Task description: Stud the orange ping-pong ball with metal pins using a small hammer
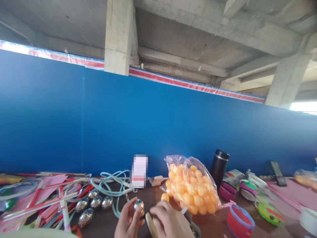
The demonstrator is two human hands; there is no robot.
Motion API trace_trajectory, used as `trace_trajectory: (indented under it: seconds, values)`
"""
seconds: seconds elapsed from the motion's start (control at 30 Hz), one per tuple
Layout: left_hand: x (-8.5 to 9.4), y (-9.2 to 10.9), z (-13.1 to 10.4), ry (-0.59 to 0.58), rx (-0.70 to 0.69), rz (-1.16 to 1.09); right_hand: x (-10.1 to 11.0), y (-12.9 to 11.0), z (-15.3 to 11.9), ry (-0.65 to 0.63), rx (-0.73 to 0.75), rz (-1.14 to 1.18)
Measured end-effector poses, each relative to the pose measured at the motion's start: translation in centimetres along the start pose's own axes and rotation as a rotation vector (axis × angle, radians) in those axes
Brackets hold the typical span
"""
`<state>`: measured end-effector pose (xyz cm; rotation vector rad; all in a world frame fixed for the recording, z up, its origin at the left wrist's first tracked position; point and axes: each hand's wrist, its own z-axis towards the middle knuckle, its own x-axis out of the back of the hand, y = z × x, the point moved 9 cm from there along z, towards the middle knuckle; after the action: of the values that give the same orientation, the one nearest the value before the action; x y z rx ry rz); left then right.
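Between the thumb and fingertips of my left hand point(130, 219) is a shiny silver ball point(138, 205). Just to its right, my right hand point(170, 220) has its fingers curled over a beige object with a rounded edge point(150, 224); my hand hides most of it, so its kind is unclear. Beyond the right fingers lies a loose orange ball point(164, 197). A dark grey object point(195, 228) shows partly beneath the right hand. More silver balls point(96, 201) sit in a cluster to the left.
A clear plastic bag of orange balls point(192, 190) stands behind my right hand, beside a black bottle point(219, 168). Pale blue cord point(111, 185) lies near a propped phone point(139, 172). Sticks and paper point(37, 205) crowd the left. A red round container point(240, 220) is at right.
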<state>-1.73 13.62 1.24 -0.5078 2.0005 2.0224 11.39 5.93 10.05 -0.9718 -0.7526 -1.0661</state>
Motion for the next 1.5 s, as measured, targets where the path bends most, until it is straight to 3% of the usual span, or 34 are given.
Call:
trace_trajectory:
  seconds: [0.1, 0.23, 0.4, 0.63, 0.9, 1.1, 1.23, 1.33, 1.5]
  values:
    - [0.0, -0.2, 0.2, -0.007, -0.002, 0.003, -1.1, -1.2, 4.7, -0.043, 0.122, -0.296]
    - [0.3, -1.0, 0.7, -0.001, -0.008, 0.004, -4.0, -1.1, 8.8, -0.110, 0.205, -0.379]
    - [0.4, -1.3, 0.9, 0.004, -0.024, -0.001, -6.6, -0.6, 10.6, -0.175, 0.268, -0.422]
    - [0.3, -1.2, 0.9, 0.009, -0.011, 0.027, -5.9, 1.0, 10.8, -0.177, 0.221, -0.455]
    - [0.1, -0.4, 0.5, 0.008, -0.021, 0.049, -3.5, 0.7, 8.9, -0.131, 0.139, -0.399]
    - [-0.2, 0.3, 0.1, 0.016, -0.029, 0.047, -0.4, -0.2, 3.4, -0.103, 0.056, -0.301]
    - [-0.4, 1.4, -0.8, -0.013, -0.072, 0.056, 3.1, 1.9, -0.3, -0.030, -0.110, -0.058]
    - [-1.1, 2.2, -1.8, -0.108, -0.083, 0.105, 5.6, 5.0, -2.6, 0.049, -0.281, -0.007]
    - [-1.8, 2.9, -2.7, -0.196, -0.135, 0.263, 6.9, 9.0, -5.7, 0.098, -0.388, 0.037]
